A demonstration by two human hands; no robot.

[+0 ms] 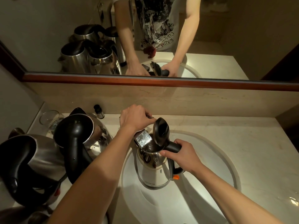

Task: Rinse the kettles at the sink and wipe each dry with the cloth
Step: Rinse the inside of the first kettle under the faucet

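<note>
Over the sink (pixel 210 143), we hold a steel kettle (pixel 153 168) upright under the tap (pixel 142 139), its black lid (pixel 161 130) flipped open. Our right hand (pixel 182 155) wraps the black handle, fingers curled round it; our left hand (pixel 134 118) grips the tap lever behind the kettle. The polished shell is rigid and likely slick when wet, and it should grow heavy as it fills, so the handle is the sure hold. Left of the sink, more kettles (pixel 80 131) wait.
</note>
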